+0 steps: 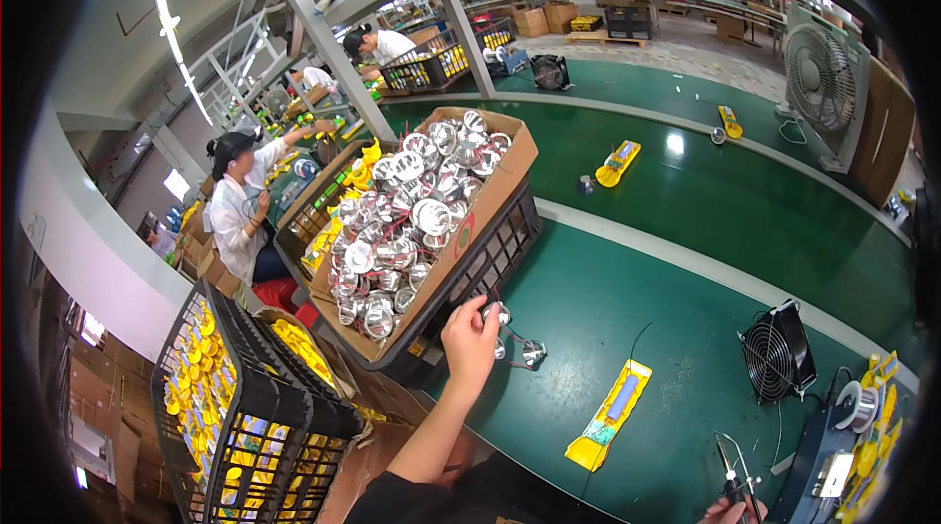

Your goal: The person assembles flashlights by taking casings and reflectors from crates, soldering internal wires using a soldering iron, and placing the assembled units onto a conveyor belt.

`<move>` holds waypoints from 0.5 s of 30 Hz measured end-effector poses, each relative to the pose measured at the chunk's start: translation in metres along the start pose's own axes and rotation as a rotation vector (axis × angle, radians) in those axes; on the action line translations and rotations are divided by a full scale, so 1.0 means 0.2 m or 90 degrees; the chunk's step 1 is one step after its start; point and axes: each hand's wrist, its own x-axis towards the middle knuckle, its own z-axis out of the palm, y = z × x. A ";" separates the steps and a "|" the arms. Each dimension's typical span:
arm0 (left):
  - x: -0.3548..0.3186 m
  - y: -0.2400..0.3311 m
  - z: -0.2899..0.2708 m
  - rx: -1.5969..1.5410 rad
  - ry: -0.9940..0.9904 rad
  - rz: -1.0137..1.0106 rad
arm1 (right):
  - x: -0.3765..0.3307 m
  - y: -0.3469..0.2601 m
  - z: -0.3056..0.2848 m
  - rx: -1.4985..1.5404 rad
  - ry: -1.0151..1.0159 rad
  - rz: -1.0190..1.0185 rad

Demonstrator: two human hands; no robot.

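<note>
My left hand (pixel 471 340) is beside the crate, its thumb and forefinger closed on a small silver lamp reflector (pixel 502 314) with a thin wire. Just below it, more silver reflectors (pixel 532 354) lie on the green bench. At the lower right edge, my right hand (pixel 733 510) grips a soldering iron (pixel 729 470) with thin metal arms at its tip; the hand is partly cut off. Between the two hands a yellow lamp housing (pixel 610 416) lies open on the bench, showing a bluish-grey battery cell, a green circuit board and a dark wire.
A cardboard box (pixel 490 230) full of silver reflectors sits on a black crate to the left. Another black crate (pixel 284 460) holds yellow housings. At right are a black fan (pixel 776 352) and a solder spool (pixel 860 406). Beyond runs a green conveyor (pixel 716 200); co-workers sit farther back.
</note>
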 end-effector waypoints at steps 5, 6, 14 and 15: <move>0.06 -0.05 0.08 -0.041 0.000 0.056 | -0.03 0.03 0.05 -0.013 -0.030 -0.042; 0.06 -0.05 0.08 -0.058 -0.038 0.012 | -0.04 0.02 0.05 -0.038 -0.015 -0.047; -0.28 0.06 -0.24 -0.480 -0.252 -0.069 | -0.01 -0.01 0.10 0.065 -0.184 -0.010; -0.36 0.10 -0.27 -0.444 -0.338 -0.122 | 0.00 -0.01 0.11 0.101 -0.204 0.002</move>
